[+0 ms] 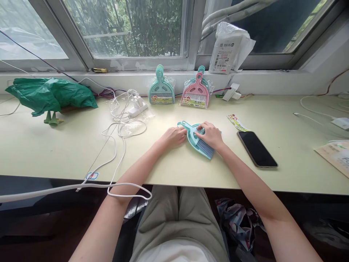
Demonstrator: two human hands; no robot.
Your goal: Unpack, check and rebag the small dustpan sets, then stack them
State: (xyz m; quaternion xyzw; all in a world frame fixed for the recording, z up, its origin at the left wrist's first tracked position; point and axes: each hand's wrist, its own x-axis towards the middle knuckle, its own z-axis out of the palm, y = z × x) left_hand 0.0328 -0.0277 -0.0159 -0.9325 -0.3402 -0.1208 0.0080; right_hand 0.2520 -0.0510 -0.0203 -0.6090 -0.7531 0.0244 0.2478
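A light blue hand brush [205, 146] with grey-blue bristles lies on a matching light blue dustpan [193, 145], both slanted on the desk in front of me. My right hand [209, 135] is closed on the brush from above, thumb and fingertips at its body. My left hand [176, 137] has its fingers curled at the left edge of the dustpan, near the handles; its fingertips are partly hidden. To the right lies a printed card label [236, 122], next to a black phone [257, 148].
Wrapped brush-and-dustpan sets in green [161, 89] and pink [195, 91] lean against the sill. A white cable [124, 145] crosses the desk and hangs over my left forearm. At left sits a green plastic bag [51, 95]; a power strip [137, 108] stands behind.
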